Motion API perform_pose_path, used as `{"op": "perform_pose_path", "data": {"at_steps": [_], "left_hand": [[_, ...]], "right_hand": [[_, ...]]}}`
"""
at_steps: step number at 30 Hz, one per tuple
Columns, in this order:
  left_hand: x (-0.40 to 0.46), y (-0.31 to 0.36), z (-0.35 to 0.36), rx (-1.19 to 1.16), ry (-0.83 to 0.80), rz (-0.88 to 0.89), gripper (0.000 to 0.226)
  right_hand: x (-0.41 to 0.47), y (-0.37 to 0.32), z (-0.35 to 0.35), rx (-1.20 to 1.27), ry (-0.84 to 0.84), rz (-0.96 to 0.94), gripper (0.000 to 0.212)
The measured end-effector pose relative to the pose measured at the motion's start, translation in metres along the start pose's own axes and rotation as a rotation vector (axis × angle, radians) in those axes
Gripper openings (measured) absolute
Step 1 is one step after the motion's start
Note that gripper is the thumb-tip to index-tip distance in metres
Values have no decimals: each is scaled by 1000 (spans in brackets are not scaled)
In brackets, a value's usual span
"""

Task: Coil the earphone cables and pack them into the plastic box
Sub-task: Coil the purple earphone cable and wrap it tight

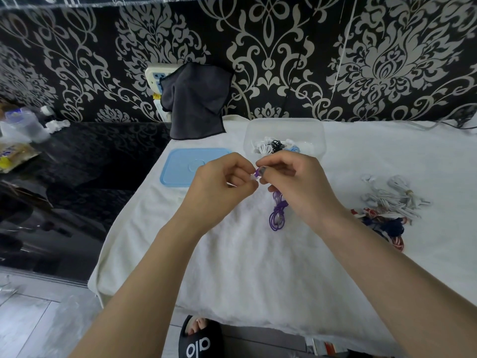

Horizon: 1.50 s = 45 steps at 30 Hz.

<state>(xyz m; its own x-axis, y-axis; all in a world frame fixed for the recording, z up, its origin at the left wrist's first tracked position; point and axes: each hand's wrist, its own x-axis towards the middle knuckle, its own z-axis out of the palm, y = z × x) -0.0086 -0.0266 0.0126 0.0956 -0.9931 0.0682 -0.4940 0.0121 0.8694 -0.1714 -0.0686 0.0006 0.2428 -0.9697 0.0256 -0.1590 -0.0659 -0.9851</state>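
A purple earphone cable [276, 215] hangs in loops from my right hand [291, 182] down onto the white cloth. My left hand [222, 184] pinches the cable's upper end right beside the right thumb, just in front of the clear plastic box [284, 125]. The box holds several coiled earphones in white, black and blue. Its blue lid [180, 164] lies flat to the left. A heap of white earphones [395, 197] and a red, white and navy tangle [387, 226] lie at the right.
A white cloth [258, 267] covers the table. A dark grey towel [196, 102] hangs on the wall at the back. A black glossy surface [77, 161] with bottles and packets lies to the left. A slippered foot [198, 337] shows below the table edge.
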Motion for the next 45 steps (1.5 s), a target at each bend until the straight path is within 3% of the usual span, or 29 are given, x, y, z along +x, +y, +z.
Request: {"op": "perform_pose_path", "data": {"at_steps": [14,28,45], "left_hand": [[0,1,-1,-13,6,22,11],[-2,2,-5,-116,-24,119,6],[-4,9,-12,-292,-93,106,9]], "right_hand": [[1,-2,-1,179,1,105,11],[5,-9,-12,422,-138,278,5],[7,-13,-23,401,-279,202,8]]}}
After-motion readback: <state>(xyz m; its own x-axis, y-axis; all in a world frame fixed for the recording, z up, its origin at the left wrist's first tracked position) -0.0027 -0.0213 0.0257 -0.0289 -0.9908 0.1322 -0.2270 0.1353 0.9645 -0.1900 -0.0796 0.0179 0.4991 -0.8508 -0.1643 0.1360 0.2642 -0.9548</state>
